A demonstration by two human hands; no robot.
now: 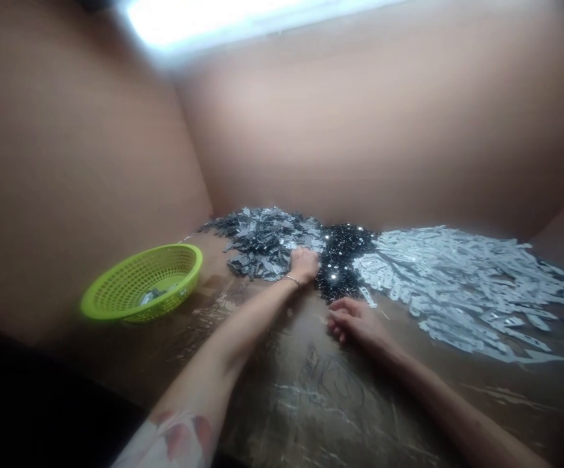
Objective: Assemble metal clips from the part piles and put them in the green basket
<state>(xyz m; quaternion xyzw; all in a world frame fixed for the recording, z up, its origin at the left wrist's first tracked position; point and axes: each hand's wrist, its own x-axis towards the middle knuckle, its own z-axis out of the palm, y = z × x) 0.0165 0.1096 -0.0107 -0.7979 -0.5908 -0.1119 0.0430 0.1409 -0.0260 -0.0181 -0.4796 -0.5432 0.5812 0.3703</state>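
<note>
My left hand [304,263] reaches far forward and rests on the edge of a heap of dark grey metal pieces [262,240]; its fingers are curled into the heap, and what they grip is hidden. A thin bracelet sits on that wrist. My right hand [354,322] lies on the brown surface with fingers loosely curled, just in front of a pile of small black shiny parts [345,257]. To the right spreads a wide heap of bright silver flat strips [462,286].
A lime-green plastic basket [116,302] stands at the left with a few metal pieces inside. Tall brown cardboard walls [360,130] enclose the back and sides. The brown floor [311,390] near me is scuffed and shiny.
</note>
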